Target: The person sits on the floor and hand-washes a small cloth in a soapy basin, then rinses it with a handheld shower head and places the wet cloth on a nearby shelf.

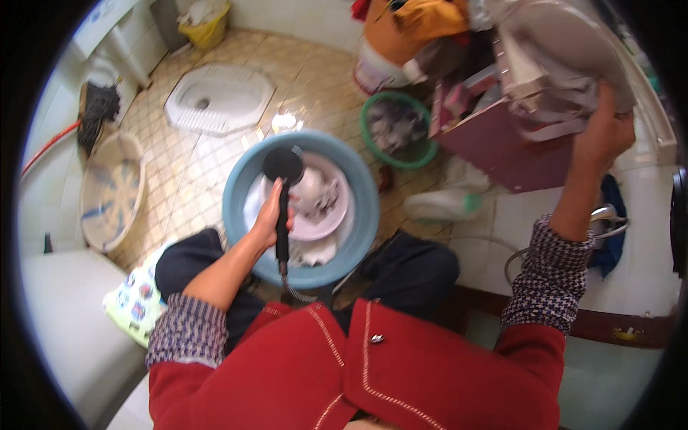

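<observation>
In my left hand (pixel 269 217) is a black handheld shower head (pixel 284 166), gripped by its handle and held over a large blue basin (pixel 241 251). A metal hose (pixel 294 289) runs down from the handle. Inside the blue basin sits a smaller pale pink basin (pixel 344 208) with light, dark-patterned cloth (pixel 326 199). White cloth (pixel 313 252) lies beside it in the blue basin. My right hand (pixel 608 132) is raised far to the right, its fingers curled beside grey-beige cloth (pixel 550 118). Its fingertips are partly hidden, and what they grip is unclear.
A green basin (pixel 367 136) of dark and light cloth stands beyond the blue basin. Near it are a pink cabinet (pixel 502 147) and a white bottle (pixel 437 206). A squat toilet (pixel 222 97) lies far left; a beige basin (pixel 107 193) leans along the left wall.
</observation>
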Action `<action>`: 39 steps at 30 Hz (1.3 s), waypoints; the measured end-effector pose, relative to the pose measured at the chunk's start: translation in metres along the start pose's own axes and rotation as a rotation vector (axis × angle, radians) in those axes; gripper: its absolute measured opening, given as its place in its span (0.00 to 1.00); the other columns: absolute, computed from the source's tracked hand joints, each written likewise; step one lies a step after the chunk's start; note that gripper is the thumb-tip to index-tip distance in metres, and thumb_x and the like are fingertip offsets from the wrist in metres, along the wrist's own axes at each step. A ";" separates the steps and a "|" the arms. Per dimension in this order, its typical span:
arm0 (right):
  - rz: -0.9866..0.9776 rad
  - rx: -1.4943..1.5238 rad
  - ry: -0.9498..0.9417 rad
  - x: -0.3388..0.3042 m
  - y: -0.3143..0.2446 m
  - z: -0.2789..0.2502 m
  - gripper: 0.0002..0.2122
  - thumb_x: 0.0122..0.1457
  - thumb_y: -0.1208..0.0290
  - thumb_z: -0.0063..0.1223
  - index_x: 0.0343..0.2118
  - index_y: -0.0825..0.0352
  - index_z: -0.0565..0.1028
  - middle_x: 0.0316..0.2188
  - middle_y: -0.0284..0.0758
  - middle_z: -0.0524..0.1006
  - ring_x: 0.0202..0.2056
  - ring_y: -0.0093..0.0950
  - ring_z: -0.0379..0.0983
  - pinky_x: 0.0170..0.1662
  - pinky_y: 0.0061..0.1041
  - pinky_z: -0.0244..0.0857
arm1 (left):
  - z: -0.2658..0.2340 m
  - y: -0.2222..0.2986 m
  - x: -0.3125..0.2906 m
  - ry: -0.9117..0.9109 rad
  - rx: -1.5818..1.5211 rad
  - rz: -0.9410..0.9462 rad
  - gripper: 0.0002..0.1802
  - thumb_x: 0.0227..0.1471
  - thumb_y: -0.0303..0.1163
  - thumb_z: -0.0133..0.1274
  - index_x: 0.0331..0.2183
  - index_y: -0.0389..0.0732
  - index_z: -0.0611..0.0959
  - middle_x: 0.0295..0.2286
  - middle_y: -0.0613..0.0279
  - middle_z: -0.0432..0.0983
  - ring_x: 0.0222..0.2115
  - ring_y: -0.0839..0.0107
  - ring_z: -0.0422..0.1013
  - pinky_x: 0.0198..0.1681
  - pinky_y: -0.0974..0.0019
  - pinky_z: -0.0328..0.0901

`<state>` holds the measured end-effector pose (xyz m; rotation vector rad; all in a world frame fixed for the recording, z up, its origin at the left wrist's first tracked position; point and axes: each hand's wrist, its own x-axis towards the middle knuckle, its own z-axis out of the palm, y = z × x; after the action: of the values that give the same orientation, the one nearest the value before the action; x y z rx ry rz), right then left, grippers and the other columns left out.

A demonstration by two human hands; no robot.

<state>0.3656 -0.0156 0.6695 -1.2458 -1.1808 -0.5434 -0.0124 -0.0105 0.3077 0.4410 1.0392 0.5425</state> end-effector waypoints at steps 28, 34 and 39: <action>1.150 0.219 -1.260 -0.372 -0.002 0.035 0.12 0.50 0.68 0.54 0.29 0.71 0.65 0.14 0.31 0.68 0.13 0.19 0.63 0.15 0.22 0.57 | 0.035 -0.062 0.060 -0.166 0.223 0.229 0.21 0.53 0.47 0.45 0.39 0.39 0.77 0.38 0.60 0.73 0.42 0.68 0.66 0.47 0.59 0.57; 1.320 0.274 -1.109 -0.370 0.029 0.046 0.09 0.53 0.70 0.50 0.27 0.67 0.62 0.12 0.28 0.64 0.11 0.18 0.59 0.13 0.20 0.54 | -0.016 -0.049 0.159 0.256 1.421 0.771 0.21 0.46 0.37 0.51 0.43 0.40 0.74 0.41 0.52 0.71 0.47 0.58 0.64 0.47 0.49 0.57; 1.408 0.138 -1.094 -0.383 0.049 0.060 0.12 0.52 0.68 0.52 0.26 0.69 0.61 0.10 0.30 0.64 0.10 0.20 0.60 0.12 0.21 0.54 | -0.026 -0.048 0.231 0.151 1.834 0.971 0.26 0.44 0.35 0.51 0.48 0.42 0.68 0.47 0.54 0.65 0.51 0.57 0.60 0.53 0.52 0.52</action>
<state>0.2464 -0.0470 0.2987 -1.9176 -0.7866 1.3733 0.0664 0.0960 0.1104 2.6305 1.1878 0.2854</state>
